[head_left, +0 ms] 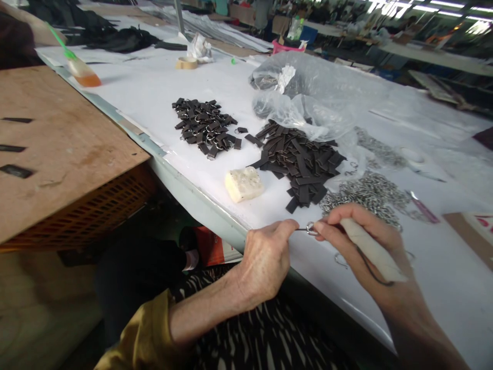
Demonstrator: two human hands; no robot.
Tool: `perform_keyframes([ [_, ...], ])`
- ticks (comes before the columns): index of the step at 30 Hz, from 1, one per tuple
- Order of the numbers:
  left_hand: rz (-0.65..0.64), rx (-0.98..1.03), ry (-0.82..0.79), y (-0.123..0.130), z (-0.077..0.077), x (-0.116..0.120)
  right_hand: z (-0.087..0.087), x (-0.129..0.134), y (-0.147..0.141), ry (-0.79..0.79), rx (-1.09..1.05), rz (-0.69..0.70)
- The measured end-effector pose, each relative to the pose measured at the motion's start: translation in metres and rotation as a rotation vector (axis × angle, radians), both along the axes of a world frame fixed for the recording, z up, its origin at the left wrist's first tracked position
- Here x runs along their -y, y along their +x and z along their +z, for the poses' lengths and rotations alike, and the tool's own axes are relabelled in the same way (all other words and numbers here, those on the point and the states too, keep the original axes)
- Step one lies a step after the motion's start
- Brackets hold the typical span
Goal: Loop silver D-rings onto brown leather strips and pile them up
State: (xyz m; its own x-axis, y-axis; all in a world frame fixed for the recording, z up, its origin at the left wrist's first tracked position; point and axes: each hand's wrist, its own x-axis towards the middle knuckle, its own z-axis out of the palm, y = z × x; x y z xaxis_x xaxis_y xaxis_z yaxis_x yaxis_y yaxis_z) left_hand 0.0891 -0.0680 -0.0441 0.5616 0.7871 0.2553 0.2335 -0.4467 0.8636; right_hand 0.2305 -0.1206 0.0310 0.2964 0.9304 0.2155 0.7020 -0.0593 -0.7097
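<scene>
Over the table's near edge, my left hand [267,257] is closed on a dark strip, of which only a thin edge shows past the thumb. A metal ring [310,229] sits at the strip's end, pinched by the fingertips of my right hand [370,246]. Tucked in that same hand is a white tool handle [372,249] with a thin dark curved piece beside it. Just beyond my hands lie a heap of metal rings [370,192], a pile of flat dark strips [300,159] and a yellowish-white block [244,184]. Farther off is a pile of folded strips with rings [206,126].
Clear plastic bags [308,97] lie behind the strips. Tape [187,62] and an orange-filled bottle [82,72] stand farther left, near another person's arm [29,25]. On the right are a purple-handled tool [422,207] and cardboard [472,236]. A wooden board [69,128] adjoins the table.
</scene>
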Motion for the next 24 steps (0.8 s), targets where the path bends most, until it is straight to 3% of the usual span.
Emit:
perform_keyframes([
  [6, -0.070, 0.015, -0.003, 0.000, -0.002, 0.001, -0.008, -0.004, 0.006, 0.008, -0.010, 0.016],
  [10, -0.035, 0.061, -0.087, 0.001, -0.003, 0.001, -0.012, -0.005, 0.010, 0.016, -0.024, 0.052],
  [17, -0.022, 0.453, -0.739, 0.008, 0.003, -0.003, -0.015, -0.006, 0.009, 0.001, -0.032, 0.023],
  [21, -0.061, 0.562, -1.099, 0.009, 0.009, -0.008, -0.024, 0.001, 0.005, 0.136, 0.059, -0.049],
  [24, -0.079, 0.650, -1.296, 0.008, 0.011, -0.012, -0.034, 0.010, 0.006, 0.203, 0.230, 0.075],
])
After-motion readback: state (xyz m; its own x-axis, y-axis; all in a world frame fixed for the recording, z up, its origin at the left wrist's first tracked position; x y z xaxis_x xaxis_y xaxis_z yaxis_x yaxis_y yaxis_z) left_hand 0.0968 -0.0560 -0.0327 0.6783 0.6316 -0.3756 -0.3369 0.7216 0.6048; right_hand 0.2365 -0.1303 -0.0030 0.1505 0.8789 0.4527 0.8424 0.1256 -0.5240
